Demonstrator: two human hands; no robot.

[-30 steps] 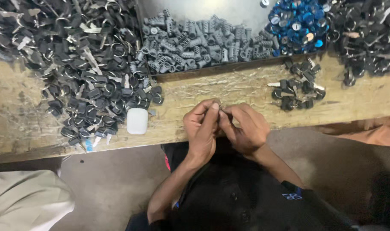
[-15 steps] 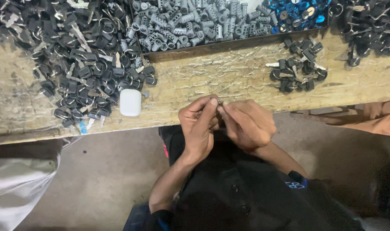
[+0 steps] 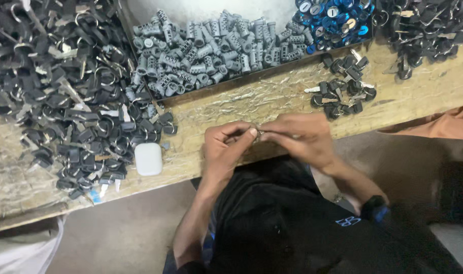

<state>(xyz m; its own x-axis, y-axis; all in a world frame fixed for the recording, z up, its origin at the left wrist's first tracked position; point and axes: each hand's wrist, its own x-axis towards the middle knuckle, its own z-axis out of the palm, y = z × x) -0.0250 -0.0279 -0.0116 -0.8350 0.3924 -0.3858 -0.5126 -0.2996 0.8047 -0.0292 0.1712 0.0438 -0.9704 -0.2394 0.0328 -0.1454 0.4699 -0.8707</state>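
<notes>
My left hand (image 3: pixel 225 148) and my right hand (image 3: pixel 298 136) meet fingertip to fingertip over the front edge of the wooden bench (image 3: pixel 252 104). Between them they pinch a small metal part (image 3: pixel 259 134), mostly hidden by the fingers. A small heap of black-headed keys (image 3: pixel 340 94) lies just beyond my right hand. A big pile of black keys on rings (image 3: pixel 74 101) spreads out to the left of my left hand.
A tray holds grey lock cylinders (image 3: pixel 211 48) and blue round caps (image 3: pixel 333 18) at the back. More black keys (image 3: pixel 429 30) are heaped at the far right. A white rounded case (image 3: pixel 148 159) sits near the bench's front edge. An orange cloth (image 3: pixel 444 124) lies at the right.
The view has drifted, so the bench and piles sit differently in frame. Both hands stay together on the small part, with the fingers slightly reworked.
</notes>
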